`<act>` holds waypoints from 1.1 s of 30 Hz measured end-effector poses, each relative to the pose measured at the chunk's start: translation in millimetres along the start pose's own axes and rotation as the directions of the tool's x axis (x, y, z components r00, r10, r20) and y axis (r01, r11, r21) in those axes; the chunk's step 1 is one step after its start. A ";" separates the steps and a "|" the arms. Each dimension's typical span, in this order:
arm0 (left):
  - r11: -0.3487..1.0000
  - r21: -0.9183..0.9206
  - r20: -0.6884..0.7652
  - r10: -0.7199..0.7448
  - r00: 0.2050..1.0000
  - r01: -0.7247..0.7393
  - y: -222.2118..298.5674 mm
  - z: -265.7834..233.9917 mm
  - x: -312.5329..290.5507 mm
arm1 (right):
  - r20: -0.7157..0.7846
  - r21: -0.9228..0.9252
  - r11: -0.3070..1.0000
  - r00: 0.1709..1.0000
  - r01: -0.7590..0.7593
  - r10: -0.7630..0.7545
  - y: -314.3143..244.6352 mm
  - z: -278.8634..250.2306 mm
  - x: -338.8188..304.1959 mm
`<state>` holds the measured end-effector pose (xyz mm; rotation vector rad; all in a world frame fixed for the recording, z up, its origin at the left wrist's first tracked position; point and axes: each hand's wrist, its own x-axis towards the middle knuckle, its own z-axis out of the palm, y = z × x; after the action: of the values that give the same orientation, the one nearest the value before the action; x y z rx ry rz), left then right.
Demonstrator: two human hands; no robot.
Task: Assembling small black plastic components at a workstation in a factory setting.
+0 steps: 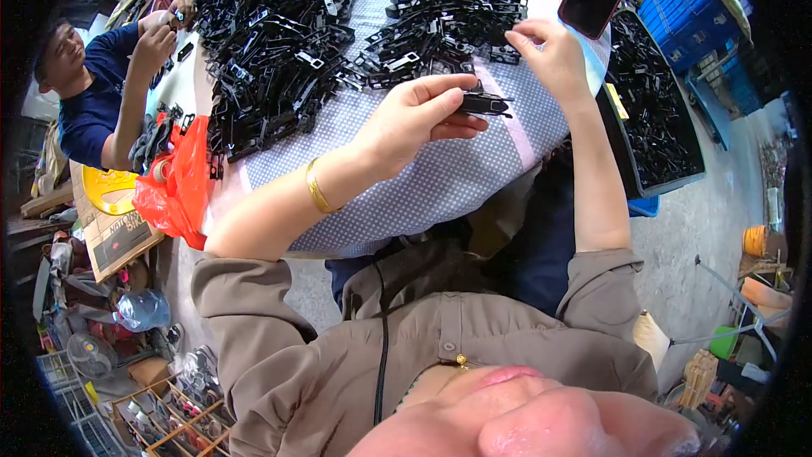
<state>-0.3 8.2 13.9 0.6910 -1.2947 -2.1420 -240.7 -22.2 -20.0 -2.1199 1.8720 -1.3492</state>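
Workshop, table (474,178) heaped with black plastic parts (279,42), parts crate (655,110)

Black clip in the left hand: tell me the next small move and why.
Probably bring the right hand down to the black clip. The left hand pinches the clip at one end, its other end sticking out free toward the right, while the right hand hovers just above and apart from it, fingers pinched, beside the pile of black parts on the dotted table cover.
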 end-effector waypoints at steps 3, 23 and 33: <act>0.999 -0.053 -0.027 -0.007 1.000 0.006 -0.1 -1.9 1.0 | -0.021 -0.106 0.985 0.990 0.134 -0.137 4.8 3.8 2.1; 0.943 0.269 -0.206 0.253 0.945 -0.194 -6.5 -3.8 1.7 | 0.433 0.501 0.777 0.888 -0.380 0.155 -102.4 -22.8 -38.7; 0.923 0.317 -0.210 0.292 0.933 -0.218 -9.4 -3.3 0.7 | 0.161 0.361 0.922 0.983 -0.141 0.087 -103.7 -15.1 -43.5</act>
<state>-0.2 9.3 4.1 0.8310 -1.4796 -1.6123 -162.4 50.5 18.3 -1.8360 1.5157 -1.3569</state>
